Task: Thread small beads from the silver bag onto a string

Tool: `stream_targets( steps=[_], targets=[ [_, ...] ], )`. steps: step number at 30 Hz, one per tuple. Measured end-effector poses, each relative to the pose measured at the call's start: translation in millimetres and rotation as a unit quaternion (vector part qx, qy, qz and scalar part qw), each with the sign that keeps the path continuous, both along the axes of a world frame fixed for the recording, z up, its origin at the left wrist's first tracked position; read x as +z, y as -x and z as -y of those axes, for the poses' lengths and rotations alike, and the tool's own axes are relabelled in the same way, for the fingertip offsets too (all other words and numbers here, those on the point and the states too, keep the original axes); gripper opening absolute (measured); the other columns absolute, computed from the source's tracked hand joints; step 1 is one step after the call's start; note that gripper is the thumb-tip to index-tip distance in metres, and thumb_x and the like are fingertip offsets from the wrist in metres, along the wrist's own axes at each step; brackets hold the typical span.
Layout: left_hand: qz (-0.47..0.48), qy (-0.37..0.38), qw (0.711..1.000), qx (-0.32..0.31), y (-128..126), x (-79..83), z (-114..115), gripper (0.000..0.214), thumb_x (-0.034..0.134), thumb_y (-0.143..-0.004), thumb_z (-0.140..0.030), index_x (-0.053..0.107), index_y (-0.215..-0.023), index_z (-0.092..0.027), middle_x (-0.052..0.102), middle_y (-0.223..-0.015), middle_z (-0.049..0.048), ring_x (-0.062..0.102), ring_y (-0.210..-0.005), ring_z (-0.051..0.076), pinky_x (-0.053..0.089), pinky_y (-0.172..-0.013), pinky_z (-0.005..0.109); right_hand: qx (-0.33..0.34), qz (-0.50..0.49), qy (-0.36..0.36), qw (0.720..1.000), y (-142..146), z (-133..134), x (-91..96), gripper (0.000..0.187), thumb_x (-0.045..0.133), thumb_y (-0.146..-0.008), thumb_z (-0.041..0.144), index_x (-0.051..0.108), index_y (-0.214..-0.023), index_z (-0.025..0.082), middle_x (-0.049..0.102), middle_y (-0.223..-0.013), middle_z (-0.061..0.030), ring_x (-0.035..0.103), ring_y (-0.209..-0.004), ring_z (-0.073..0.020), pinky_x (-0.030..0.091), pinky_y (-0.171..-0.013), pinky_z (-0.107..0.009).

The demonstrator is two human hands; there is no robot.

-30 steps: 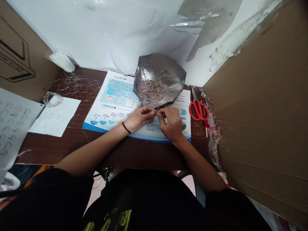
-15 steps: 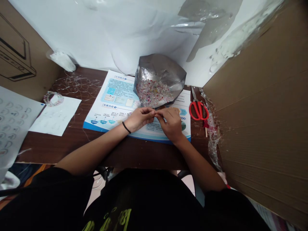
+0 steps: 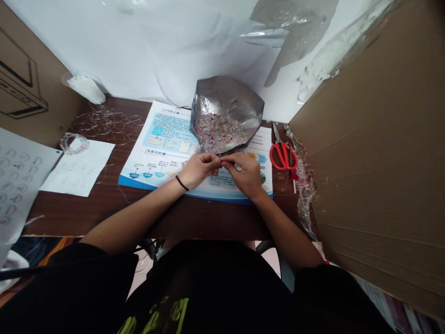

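Observation:
My left hand (image 3: 199, 168) and my right hand (image 3: 245, 174) meet fingertip to fingertip over a blue and white printed sheet (image 3: 163, 150) on the dark wooden table (image 3: 104, 211). Both hands are closed in a pinch on something too small to make out. Just behind them stands an open silver foil bag (image 3: 225, 99) filled with small pink, white and red beads (image 3: 217, 132). A black band circles my left wrist.
Red-handled scissors (image 3: 284, 155) lie right of the sheet, beside crumpled clear plastic (image 3: 306, 195). A beaded ring (image 3: 74, 143) rests on white paper (image 3: 78, 169) at the left, with tangled clear thread (image 3: 107, 123) behind. Cardboard walls (image 3: 378, 162) stand on both sides.
My hands stay pinched together with only slight finger movement. The camera has shifted a little, so everything sits slightly further left in the picture.

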State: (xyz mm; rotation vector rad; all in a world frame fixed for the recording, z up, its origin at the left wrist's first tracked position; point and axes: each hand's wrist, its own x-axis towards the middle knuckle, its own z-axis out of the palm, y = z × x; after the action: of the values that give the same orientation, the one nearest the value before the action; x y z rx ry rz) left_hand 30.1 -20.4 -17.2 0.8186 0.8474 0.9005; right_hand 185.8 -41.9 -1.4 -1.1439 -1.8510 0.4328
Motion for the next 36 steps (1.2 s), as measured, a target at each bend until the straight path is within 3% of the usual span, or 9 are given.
stream_targets(
  steps=[6,17,25,36],
  targets=[
    [0.002,0.008,1.000,0.008,-0.1,1.3,-0.2,0.027,0.077,-0.061,-0.031,0.062,-0.072,-0.012,0.058,-0.062,-0.0006,0.050,-0.051,0.005,0.039,-0.051,0.021,-0.027,0.006,0.032,0.999,0.2,0.2,0.8,0.014,0.059,-0.082,0.028,0.065,-0.093,0.022,0.070,-0.084,0.0003,0.063,-0.077,-0.0124,0.049,-0.077,-0.030],
    [-0.009,-0.010,1.000,-0.023,-0.6,0.1,0.5,0.033,0.076,-0.062,-0.036,0.054,-0.065,-0.012,0.053,-0.057,-0.0026,0.049,-0.047,0.004,0.038,-0.047,0.019,-0.006,0.087,-0.059,0.994,-5.8,0.1,2.0,0.012,0.056,-0.084,0.025,0.067,-0.084,0.020,0.070,-0.081,-0.0027,0.062,-0.078,-0.0158,0.046,-0.076,-0.032],
    [-0.103,-0.114,0.987,-0.046,1.9,-5.2,2.8,0.033,0.065,-0.073,-0.045,0.056,-0.071,-0.013,0.052,-0.056,-0.0023,0.049,-0.048,0.005,0.041,-0.048,0.020,0.022,0.070,-0.014,0.997,-8.6,-1.2,0.6,0.010,0.058,-0.082,0.025,0.068,-0.085,0.022,0.071,-0.082,-0.0013,0.064,-0.077,-0.0147,0.048,-0.073,-0.030],
    [-0.149,-0.148,0.977,-0.049,4.1,4.1,4.3,0.029,0.062,-0.076,-0.041,0.056,-0.072,-0.013,0.052,-0.055,-0.0028,0.050,-0.046,0.005,0.041,-0.046,0.019,0.025,0.044,0.020,0.999,-8.7,-1.8,2.2,0.008,0.060,-0.080,0.025,0.068,-0.083,0.022,0.071,-0.081,0.0003,0.065,-0.076,-0.0145,0.048,-0.073,-0.030]
  ],
)
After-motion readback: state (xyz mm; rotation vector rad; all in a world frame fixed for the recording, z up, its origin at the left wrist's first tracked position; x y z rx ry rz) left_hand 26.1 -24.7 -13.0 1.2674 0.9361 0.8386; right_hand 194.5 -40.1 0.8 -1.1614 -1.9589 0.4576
